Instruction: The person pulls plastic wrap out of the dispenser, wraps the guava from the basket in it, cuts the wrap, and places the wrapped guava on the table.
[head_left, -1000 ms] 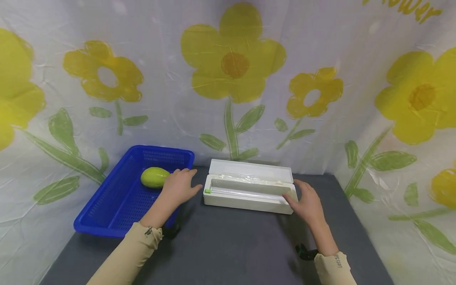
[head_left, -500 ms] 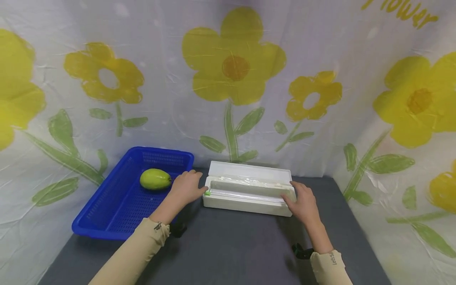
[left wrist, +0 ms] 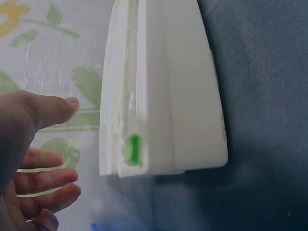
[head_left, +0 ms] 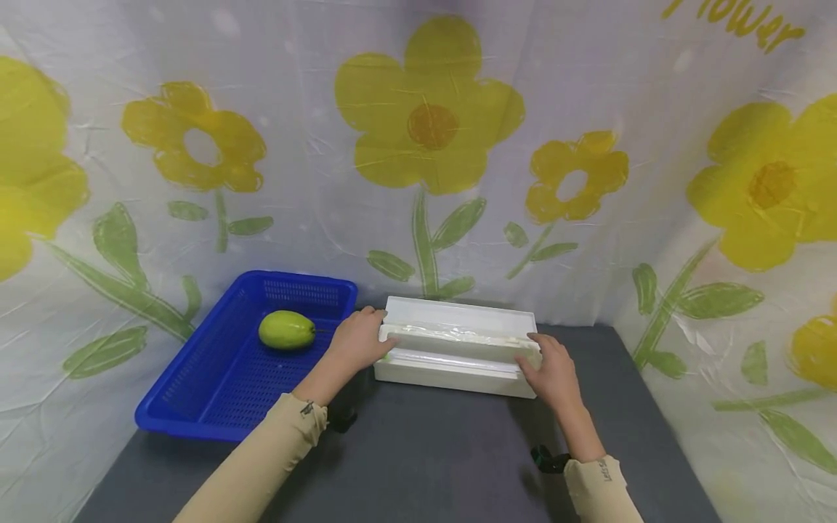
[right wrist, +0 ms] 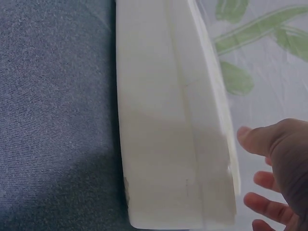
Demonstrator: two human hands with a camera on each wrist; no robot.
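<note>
A long white box of plastic wrap (head_left: 455, 376) lies across the table in the head view, its lid (head_left: 461, 314) tipped back. A white inner flap (head_left: 458, 341) with clear film stands tilted over the clear roll (head_left: 451, 359). My left hand (head_left: 358, 340) is at the box's left end, my right hand (head_left: 553, 369) at the right end. In the left wrist view, a green slider (left wrist: 133, 149) sits on the box, with my thumb and fingers spread beside it. The right wrist view shows my thumb just off the box's edge (right wrist: 233, 159); the fingers are loosely bent.
On the left a blue plastic basket (head_left: 189, 428) holds a yellow-green oval fruit (head_left: 286, 330). Dark grey cloth (head_left: 425, 457) covers the table. A white curtain (head_left: 294, 218) with yellow flowers hangs behind the box.
My left hand has moved right, from the basket's edge to the box's left end. The inner flap has tilted up and forward. My right hand has stayed near the right end.
</note>
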